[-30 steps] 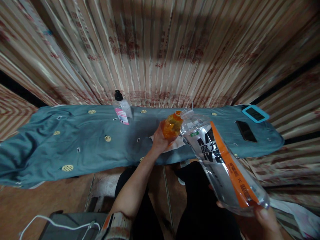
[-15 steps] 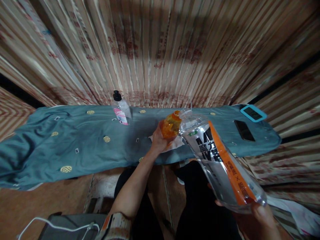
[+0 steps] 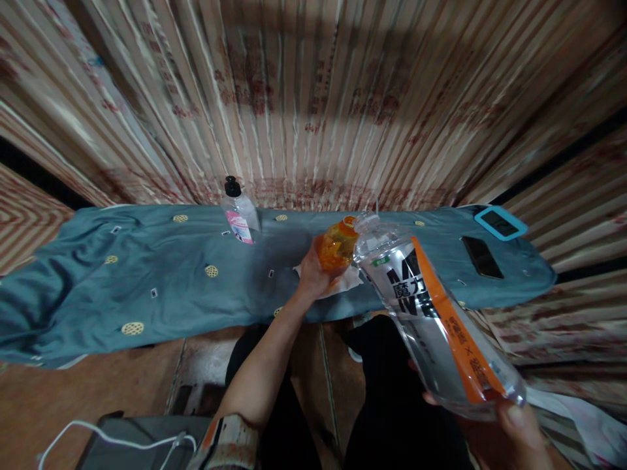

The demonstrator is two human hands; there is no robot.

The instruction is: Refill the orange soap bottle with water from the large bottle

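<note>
My left hand is wrapped round a small amber bottle, which leans to the right over the cloth-covered board. In my right hand lies a large clear plastic bottle with a silver, black and orange label. I grip it near its base, and it slants up and left. The neck of the large bottle meets the mouth of the amber one; whether liquid passes between them I cannot tell. A crumpled white tissue lies beneath the two bottles.
A clear bottle with a black cap and pink label stands at the back left of the teal cloth. At the right lie a dark phone and a blue-framed digital display. Behind rises a patterned curtain. A white cable rests on a grey surface.
The view has shifted very slightly, so everything sits a little differently in the picture. Both hands keep their hold, and the bottles stay mouth to mouth.
</note>
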